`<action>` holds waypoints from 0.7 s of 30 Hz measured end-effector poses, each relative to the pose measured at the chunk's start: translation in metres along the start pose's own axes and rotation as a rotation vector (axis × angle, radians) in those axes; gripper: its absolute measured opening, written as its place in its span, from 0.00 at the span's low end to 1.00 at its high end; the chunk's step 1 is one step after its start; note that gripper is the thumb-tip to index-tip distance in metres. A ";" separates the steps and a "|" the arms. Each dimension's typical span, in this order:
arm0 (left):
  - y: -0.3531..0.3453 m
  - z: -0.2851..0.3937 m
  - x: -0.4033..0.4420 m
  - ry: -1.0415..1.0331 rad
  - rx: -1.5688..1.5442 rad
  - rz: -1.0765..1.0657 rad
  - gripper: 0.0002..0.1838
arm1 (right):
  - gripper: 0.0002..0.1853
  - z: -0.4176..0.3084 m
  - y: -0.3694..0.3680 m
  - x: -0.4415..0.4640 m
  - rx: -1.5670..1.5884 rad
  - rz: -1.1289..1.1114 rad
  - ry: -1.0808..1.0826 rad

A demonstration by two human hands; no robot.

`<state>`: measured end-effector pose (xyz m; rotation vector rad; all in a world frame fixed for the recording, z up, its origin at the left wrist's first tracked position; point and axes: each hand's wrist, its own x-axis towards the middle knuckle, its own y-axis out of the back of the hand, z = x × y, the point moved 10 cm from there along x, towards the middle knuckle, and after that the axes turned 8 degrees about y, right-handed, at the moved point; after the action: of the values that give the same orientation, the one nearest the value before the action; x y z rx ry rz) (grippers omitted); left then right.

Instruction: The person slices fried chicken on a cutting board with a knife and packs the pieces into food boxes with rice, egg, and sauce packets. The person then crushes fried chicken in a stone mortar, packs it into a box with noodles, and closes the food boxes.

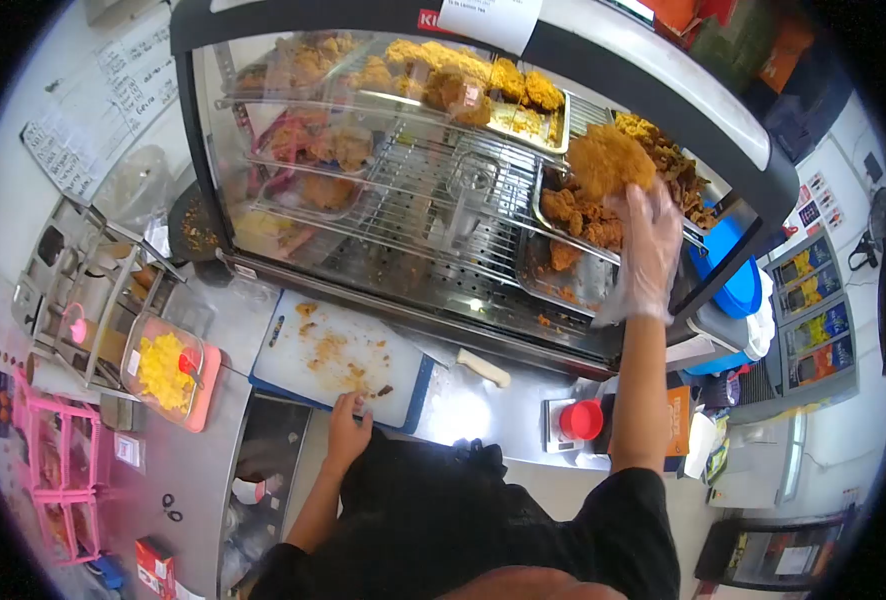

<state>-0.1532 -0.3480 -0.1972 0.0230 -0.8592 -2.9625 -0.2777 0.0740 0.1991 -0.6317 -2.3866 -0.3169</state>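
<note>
My right hand (649,240), in a clear plastic glove, reaches into a heated display case (403,300). Its fingers are closed on a large, flat fried chicken cutlet (608,160), held up above a tray of fried chicken pieces (588,215). Bare, my left hand (348,430) rests at the near edge of a white cutting board (328,350), fingers slightly apart and nothing seen in them. Crumbs and brown scraps lie on that board. A knife with a cream handle (483,367) lies to its right, blade towards the case.
Wire shelves in the case bear more trays of fried food, including a yellow-coated batch (528,120). On the left counter stands a container of yellow pieces (168,370) beside pink baskets (58,450). A red-lidded jar (581,420) and a blue lid (733,270) are on the right.
</note>
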 end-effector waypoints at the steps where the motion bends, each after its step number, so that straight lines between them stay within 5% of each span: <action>1: -0.003 0.003 0.003 -0.021 -0.020 0.003 0.22 | 0.22 0.016 0.002 -0.019 0.071 0.009 -0.110; 7: 0.010 0.010 0.015 -0.016 0.039 0.053 0.20 | 0.18 0.091 -0.070 -0.188 0.637 -0.034 -0.715; 10: 0.023 -0.011 0.005 0.075 -0.031 0.086 0.20 | 0.19 0.154 -0.113 -0.306 0.646 -0.173 -1.074; 15: 0.046 -0.046 -0.009 0.170 -0.089 0.134 0.22 | 0.24 0.209 -0.181 -0.433 0.603 -0.342 -1.376; 18: 0.059 -0.051 -0.015 0.170 -0.058 0.154 0.22 | 0.24 0.202 -0.224 -0.438 0.503 -0.547 -1.368; 21: 0.067 -0.045 -0.012 0.184 -0.051 0.166 0.21 | 0.21 0.199 -0.238 -0.381 -0.305 -0.978 -0.499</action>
<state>-0.1367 -0.4281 -0.1993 0.2075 -0.7250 -2.7730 -0.2452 -0.1924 -0.2126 0.4608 -3.0029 -1.0422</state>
